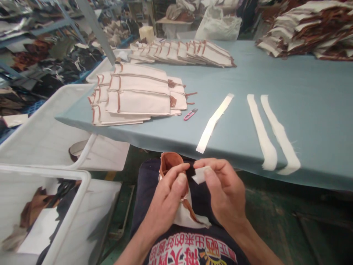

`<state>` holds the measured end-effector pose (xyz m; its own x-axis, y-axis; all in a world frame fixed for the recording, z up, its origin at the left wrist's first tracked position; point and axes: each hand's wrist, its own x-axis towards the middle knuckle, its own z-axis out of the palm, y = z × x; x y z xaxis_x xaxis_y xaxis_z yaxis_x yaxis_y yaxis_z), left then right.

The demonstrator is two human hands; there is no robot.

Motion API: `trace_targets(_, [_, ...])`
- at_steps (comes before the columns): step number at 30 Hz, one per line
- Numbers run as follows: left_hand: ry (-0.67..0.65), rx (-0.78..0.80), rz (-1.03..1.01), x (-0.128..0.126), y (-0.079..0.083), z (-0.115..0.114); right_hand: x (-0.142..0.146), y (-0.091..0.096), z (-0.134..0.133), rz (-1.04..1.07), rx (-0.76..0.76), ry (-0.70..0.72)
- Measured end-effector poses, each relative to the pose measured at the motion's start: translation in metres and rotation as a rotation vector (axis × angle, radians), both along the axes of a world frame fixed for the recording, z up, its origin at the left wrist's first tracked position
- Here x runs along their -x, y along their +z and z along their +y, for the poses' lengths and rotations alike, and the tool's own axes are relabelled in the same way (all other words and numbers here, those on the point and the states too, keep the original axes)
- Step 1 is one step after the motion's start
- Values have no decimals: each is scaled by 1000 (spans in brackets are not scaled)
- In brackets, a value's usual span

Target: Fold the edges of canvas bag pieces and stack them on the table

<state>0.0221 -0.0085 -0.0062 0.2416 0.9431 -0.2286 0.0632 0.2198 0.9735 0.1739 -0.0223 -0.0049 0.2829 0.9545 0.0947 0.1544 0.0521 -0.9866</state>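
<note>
Over my lap, my left hand (172, 191) is closed on a cream fabric piece with brown lining (171, 159), its rolled brown opening facing up. The lower part of that piece hangs down across my apron. Just to the right, my right hand (226, 187) pinches a small white strip piece (200, 174) between thumb and fingers. The fingertips of both hands are close together but apart. On the table edge ahead lies a white strip (215, 123), with two more white strips (261, 132) farther right.
Stacked cream pieces with brown trim (140, 92) lie on the blue-green table (234, 77), beside pink thread snips (190, 114). Another row of pieces (179, 51) lies behind, and a large pile (311, 29) at back right. White bins (85, 184) stand at left.
</note>
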Motion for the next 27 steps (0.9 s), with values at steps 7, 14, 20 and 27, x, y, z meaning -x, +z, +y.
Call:
trace_targets(7, [349, -109, 60, 15, -18, -1, 1, -12, -16, 164, 306, 228])
trace_targets(14, [186, -108, 171, 39, -29, -11, 17, -41, -23, 287, 425, 459])
trace_targets(20, [-103, -160, 265, 67, -18, -18, 29, -48, -26, 364, 453, 500])
trace_targets(27, [-114, 109, 148, 83, -6, -9, 25, -30, -21, 117, 407, 467])
